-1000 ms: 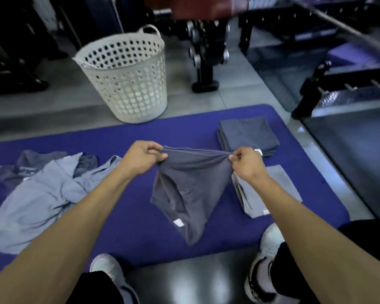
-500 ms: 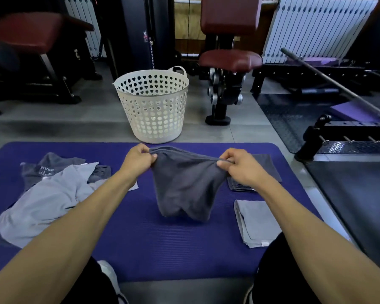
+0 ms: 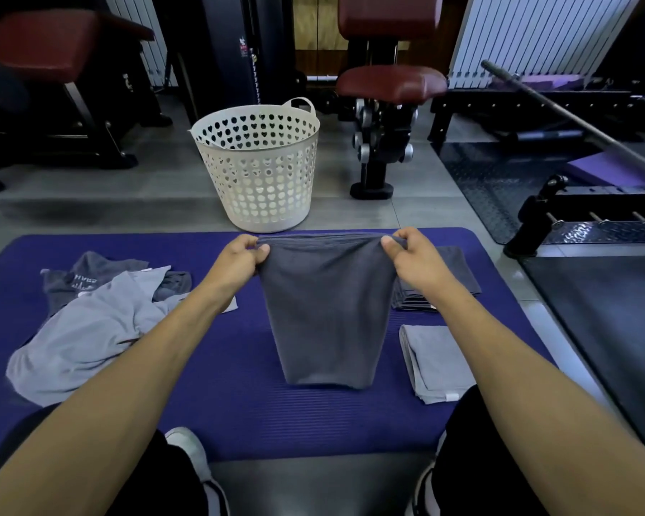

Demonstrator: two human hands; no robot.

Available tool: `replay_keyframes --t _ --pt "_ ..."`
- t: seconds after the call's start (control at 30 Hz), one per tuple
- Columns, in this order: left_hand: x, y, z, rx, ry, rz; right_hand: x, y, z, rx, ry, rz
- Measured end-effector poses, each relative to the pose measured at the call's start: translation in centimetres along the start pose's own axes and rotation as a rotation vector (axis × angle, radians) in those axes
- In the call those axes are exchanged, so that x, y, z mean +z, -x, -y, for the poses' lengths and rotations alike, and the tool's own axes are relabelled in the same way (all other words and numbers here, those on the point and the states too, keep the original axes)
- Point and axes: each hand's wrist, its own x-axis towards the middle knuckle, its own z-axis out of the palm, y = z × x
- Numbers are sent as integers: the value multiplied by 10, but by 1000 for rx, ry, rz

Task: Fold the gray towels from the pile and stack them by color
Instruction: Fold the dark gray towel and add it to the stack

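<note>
The left hand (image 3: 239, 260) and right hand (image 3: 416, 260) are each pinching a top corner of a dark gray cloth towel (image 3: 326, 314), which is hanging taut above the purple foam mat (image 3: 239, 411). A folded dark gray towel stack (image 3: 462, 271) and a folded light gray towel stack (image 3: 438, 361) are lying right; the rumpled pile of gray towels (image 3: 90, 325) is lying left, a white perforated plastic basket (image 3: 257, 169) standing beyond.

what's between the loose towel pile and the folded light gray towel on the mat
In the head view, the dark gray towel hangs between the pile and the folded light gray towel, pinched by both hands, over bare purple mat.
</note>
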Motion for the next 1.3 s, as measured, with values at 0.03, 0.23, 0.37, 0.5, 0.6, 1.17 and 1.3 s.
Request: replay_keyframes --t 0.03,0.23,0.37,0.5,0.6,1.17,1.3 --pt "0 6 -3 16 -2 -8 -2 2 0 -12 -13 -8" --pt "-13 27 -16 -71 73 132 -18 11 4 -52 45 -24" --pt "-17 26 -24 -92 166 140 -26 9 9 -10 17 -19" --pt "-9 12 -7 -211 146 222 -15 -7 -10 57 16 -26" --pt "4 -5 10 -262 36 199 -6 -24 -27 89 151 27" --pt "27 -56 50 104 -132 -9 5 -52 -71 -100 127 29" --pt "38 -7 104 0 -236 77 29 -5 -125 20 120 67"
